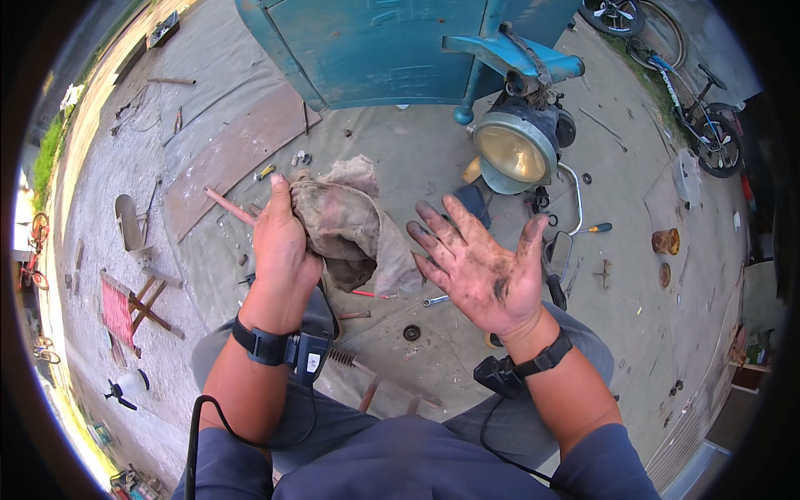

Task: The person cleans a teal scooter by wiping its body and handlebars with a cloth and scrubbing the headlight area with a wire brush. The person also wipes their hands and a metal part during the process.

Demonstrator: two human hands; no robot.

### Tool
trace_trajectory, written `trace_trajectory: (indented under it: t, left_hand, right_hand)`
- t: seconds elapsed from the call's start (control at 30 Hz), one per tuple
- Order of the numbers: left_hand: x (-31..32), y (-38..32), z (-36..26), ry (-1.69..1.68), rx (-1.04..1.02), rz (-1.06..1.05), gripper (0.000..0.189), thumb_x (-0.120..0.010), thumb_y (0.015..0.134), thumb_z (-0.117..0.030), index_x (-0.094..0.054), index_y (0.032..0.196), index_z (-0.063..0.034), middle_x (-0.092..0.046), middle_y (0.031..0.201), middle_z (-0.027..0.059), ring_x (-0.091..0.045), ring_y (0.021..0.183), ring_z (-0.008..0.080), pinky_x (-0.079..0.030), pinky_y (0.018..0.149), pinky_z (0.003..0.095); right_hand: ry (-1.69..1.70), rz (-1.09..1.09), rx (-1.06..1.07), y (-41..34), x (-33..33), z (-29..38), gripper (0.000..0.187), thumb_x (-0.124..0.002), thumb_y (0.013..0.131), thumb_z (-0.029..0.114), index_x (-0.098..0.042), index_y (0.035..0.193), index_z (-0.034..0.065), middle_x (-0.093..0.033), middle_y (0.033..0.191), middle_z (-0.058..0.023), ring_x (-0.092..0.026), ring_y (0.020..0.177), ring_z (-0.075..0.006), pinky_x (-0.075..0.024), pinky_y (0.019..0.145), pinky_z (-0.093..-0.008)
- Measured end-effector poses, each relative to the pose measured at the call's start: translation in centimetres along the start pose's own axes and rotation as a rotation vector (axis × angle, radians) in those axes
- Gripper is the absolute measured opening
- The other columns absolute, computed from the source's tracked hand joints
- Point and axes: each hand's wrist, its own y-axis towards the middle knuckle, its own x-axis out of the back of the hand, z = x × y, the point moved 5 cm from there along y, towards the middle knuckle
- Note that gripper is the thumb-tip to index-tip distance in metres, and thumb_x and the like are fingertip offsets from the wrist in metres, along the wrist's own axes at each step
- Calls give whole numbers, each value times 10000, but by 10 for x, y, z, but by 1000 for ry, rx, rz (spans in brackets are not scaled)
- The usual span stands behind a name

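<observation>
A dirty, crumpled cloth rag [340,219] hangs in the grip of my left hand [281,250], whose thumb lies along its edge. To the right, my right hand [481,269] is palm up with its fingers spread and holds nothing. Dark grease marks its palm and fingertips. The rag's loose corner reaches close to the little finger; whether they touch I cannot tell. Beyond my right hand is a round headlight [515,150] on the front of a blue metal vehicle body [375,56]. A chrome wrench [435,300] lies on the floor between my hands.
A folding stool [119,309] stands left, near a plastic spray bottle [131,383]. A wire brush [340,357] and a black ring [411,332] lie before me. Right are a mirror [558,253], a screwdriver [600,228], a rusty can [665,241] and a bicycle [700,119].
</observation>
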Motion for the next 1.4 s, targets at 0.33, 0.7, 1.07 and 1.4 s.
trace_trajectory:
  t: [0.33,0.7,1.07,1.4]
  left_hand:
    - [-55,-79,35,1316,-1214,878,356,-718,894,-164,-666,1228,-51,-640,1248,188,-602,1193,374,-488,1012,486]
    - [-35,-58,46,1295,-813,665,181,-656,969,-244,-642,936,-66,-636,908,139,-642,786,386,-523,665,476]
    - [-24,-34,57,1109,-358,558,337,-512,1093,-243,-612,903,16,-627,758,175,-642,715,250,-510,677,399]
    - [-6,-9,18,808,-299,209,359,-461,1136,-272,-661,1003,-5,-684,876,52,-586,800,109,-493,723,287]
  right_hand:
    - [129,158,-58,1,-19,-19,1076,-283,905,905,-277,1638,116,-385,1626,-84,-393,1472,-239,-266,1242,-443]
    - [-479,114,-36,-13,-18,-35,1070,-221,934,875,78,1676,164,-203,1709,-136,-269,1550,-297,-190,1260,-439]
    - [-702,269,-20,-8,-25,-32,1130,-431,989,745,181,1636,49,-79,1721,-220,-192,1582,-339,-220,1253,-460]
    - [-519,88,213,-10,-20,8,1066,-235,905,910,34,1686,236,-116,1729,-192,-315,1530,-408,-240,1232,-529]
